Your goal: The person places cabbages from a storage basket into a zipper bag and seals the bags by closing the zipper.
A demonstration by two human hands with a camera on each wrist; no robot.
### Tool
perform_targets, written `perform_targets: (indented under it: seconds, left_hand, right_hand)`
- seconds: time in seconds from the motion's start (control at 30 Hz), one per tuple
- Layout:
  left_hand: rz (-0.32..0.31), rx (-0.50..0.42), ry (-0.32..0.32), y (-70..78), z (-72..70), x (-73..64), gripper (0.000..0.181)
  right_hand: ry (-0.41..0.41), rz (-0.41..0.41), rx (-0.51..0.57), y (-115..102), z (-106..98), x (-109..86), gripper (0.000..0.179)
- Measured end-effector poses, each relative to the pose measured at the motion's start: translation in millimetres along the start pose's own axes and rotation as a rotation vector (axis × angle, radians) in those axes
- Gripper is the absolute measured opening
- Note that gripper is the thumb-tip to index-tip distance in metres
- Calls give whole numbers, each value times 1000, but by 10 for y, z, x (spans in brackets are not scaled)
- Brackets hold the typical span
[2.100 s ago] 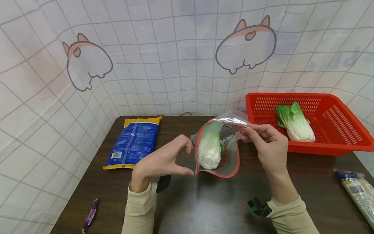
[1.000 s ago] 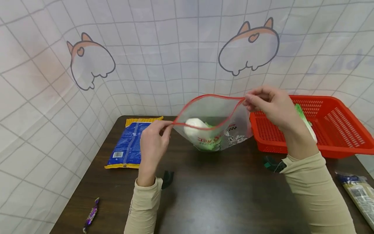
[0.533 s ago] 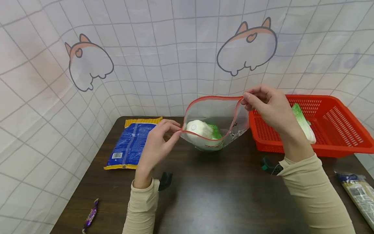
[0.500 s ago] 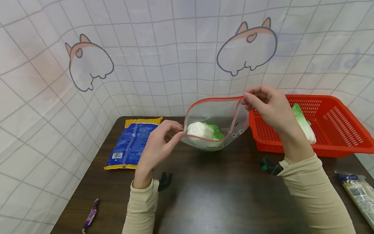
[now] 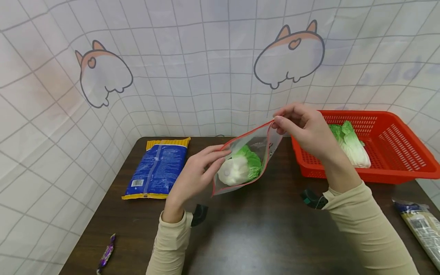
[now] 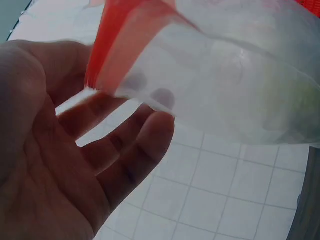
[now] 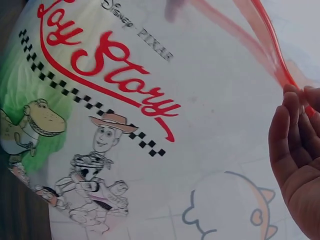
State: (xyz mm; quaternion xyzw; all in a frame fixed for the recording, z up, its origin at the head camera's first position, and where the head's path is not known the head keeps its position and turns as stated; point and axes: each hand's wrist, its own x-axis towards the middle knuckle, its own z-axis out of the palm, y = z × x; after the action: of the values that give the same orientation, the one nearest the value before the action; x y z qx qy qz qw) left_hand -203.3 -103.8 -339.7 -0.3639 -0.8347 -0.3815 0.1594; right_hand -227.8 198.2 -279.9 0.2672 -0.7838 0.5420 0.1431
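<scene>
A clear zip bag with a red zip edge hangs over the table, its mouth parted and tilted towards me. Inside lies a napa cabbage, white base towards the left, green leaves to the right. My right hand pinches the upper right corner of the zip between thumb and fingertips. At the left end of the mouth, my left hand touches the bag with extended fingers, the thumb apart from them. In the right wrist view, red lettering and cartoon figures show on the bag.
A red plastic basket with another napa cabbage stands at the right. Lying at the left are a blue and yellow packet and a purple wrapped candy. Another packet lies near the right edge. A tile-patterned sheet hangs behind the table.
My left hand loses its earlier pinch on the bag's left corner, which drops lower. My right hand moves slightly left with its corner, and the mouth tilts towards me, showing more cabbage.
</scene>
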Motion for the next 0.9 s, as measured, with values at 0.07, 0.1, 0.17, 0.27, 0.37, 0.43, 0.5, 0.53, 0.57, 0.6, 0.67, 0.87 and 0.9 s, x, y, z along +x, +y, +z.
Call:
perform_targets:
  seconds: [0.07, 0.1, 0.17, 0.27, 0.37, 0.43, 0.5, 0.53, 0.57, 0.6, 0.67, 0.87, 0.9]
  left_hand:
    - [-9, 3, 23, 0, 14, 7, 31]
    - [-16, 2, 44, 1, 20, 10, 31]
    - [-35, -2, 94, 9, 30, 13, 32]
    - [-61, -16, 154, 19, 39, 15, 32]
    - [-77, -27, 185, 26, 45, 17, 32]
    - [-84, -35, 191, 38, 50, 17, 32]
    - [-83, -33, 197, 46, 59, 21, 32]
    - [-83, -31, 200, 50, 62, 21, 32]
    - [-85, -31, 202, 60, 62, 22, 32]
    - [-87, -28, 203, 67, 62, 22, 32]
    - [-88, -26, 206, 83, 55, 23, 32]
    - [-45, -121, 201, 198, 4, -4, 30]
    - [-32, -144, 198, 221, -8, -11, 29]
  right_hand:
    - [-23, -43, -10, 4, 21, -19, 32]
    - [-39, -74, -33, 7, 29, -36, 39]
    - [-80, -164, -96, 16, 44, -76, 50]
    - [-160, -315, -266, 15, 54, -162, 50]
    - [-234, -431, -443, 3, 59, -257, 35]
    - [-270, -470, -558, -23, 63, -332, 25]
    - [-277, -497, -665, -71, 71, -418, 33]
    - [-277, -512, -712, -94, 76, -458, 41]
    - [-277, -521, -760, -119, 83, -496, 51]
    - [-273, -528, -801, -147, 89, -528, 54]
    - [-251, -527, -835, -199, 93, -567, 56]
    - [-97, -555, -544, -345, 6, -498, 38]
    - [-67, -565, -469, -369, -12, -473, 35]
